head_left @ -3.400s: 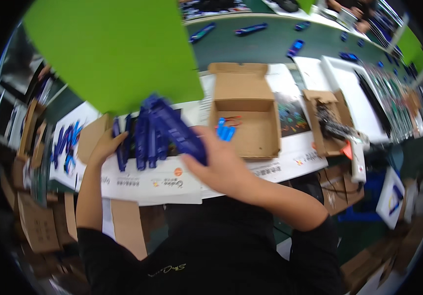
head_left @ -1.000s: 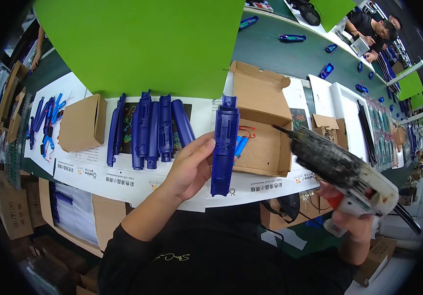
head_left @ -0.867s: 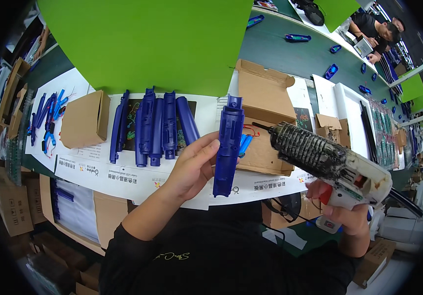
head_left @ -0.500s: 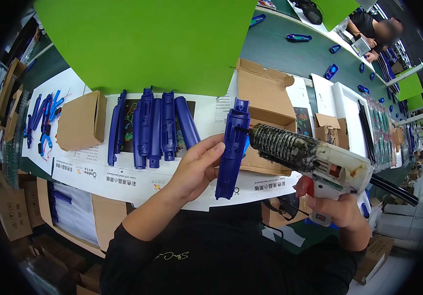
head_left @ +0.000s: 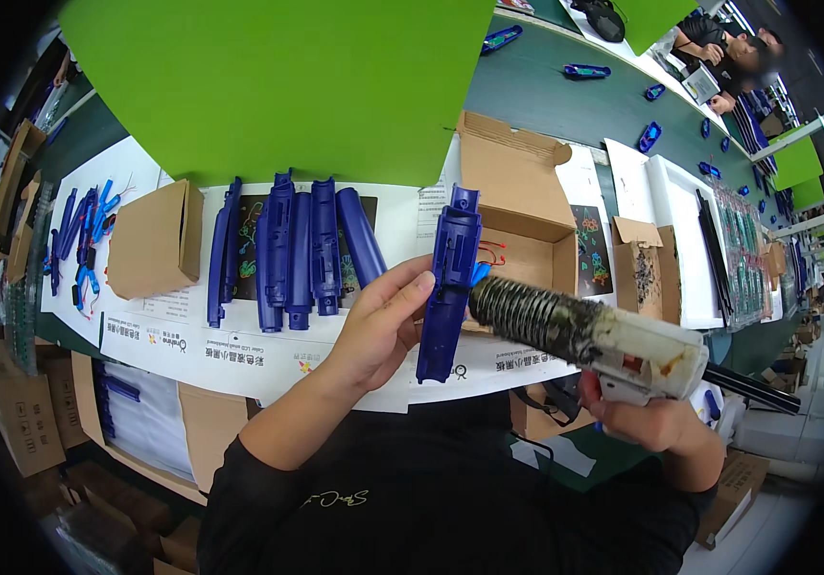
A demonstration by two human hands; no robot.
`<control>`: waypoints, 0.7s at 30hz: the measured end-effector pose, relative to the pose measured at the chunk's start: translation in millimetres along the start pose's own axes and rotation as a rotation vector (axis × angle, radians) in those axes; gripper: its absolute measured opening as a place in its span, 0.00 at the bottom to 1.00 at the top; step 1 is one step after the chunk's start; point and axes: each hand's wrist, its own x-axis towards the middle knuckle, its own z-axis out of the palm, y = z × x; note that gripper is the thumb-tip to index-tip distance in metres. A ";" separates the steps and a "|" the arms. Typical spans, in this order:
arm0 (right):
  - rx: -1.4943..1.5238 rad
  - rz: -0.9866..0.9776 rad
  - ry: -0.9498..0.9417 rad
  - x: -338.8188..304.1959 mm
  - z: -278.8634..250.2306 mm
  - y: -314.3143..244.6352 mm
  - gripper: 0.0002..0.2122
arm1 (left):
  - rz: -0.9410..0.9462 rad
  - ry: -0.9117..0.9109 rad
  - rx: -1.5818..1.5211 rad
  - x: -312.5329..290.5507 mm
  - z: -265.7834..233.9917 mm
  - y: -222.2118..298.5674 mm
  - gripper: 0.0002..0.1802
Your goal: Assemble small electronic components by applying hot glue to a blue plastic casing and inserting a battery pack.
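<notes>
My left hand (head_left: 381, 326) grips a dark blue plastic half-shell (head_left: 446, 297) by its left edge, thumb on top. The long shell is tilted, its hollow, ribbed side showing. In my right hand (head_left: 649, 422) is a glue gun (head_left: 613, 337), its pale body stained and its front wrapped in a blackened coil. The gun's tip is at the shell's right edge; whether they touch I cannot tell. Behind it, an open cardboard box (head_left: 519, 196) contains a light blue part with red wires (head_left: 488, 266). More blue half-shells (head_left: 299, 254) lie in a row to the left.
A closed-up cardboard box (head_left: 151, 244) stands left of the shells, beside loose blue parts with wires (head_left: 95, 240). A green panel (head_left: 278, 86) rises behind. At the far right, a person (head_left: 723, 67) sits along a green table (head_left: 546, 96) bearing several blue assemblies.
The glue gun has moved left and slightly down, its tip shifting from the shell's inside to its right edge. The shell has shifted slightly left. The red trigger is now covered.
</notes>
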 end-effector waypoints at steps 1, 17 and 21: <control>0.204 0.262 0.000 2.5 -2.2 -5.4 0.04 | -0.009 -0.024 0.009 -0.2 -0.9 -1.5 0.23; 0.148 0.118 0.067 -5.0 -6.8 10.1 0.05 | -0.003 -0.016 0.059 -3.0 4.8 -4.9 0.24; 0.379 0.361 0.089 0.3 -8.7 2.0 0.14 | -0.017 -0.013 0.071 -1.3 2.9 -8.4 0.23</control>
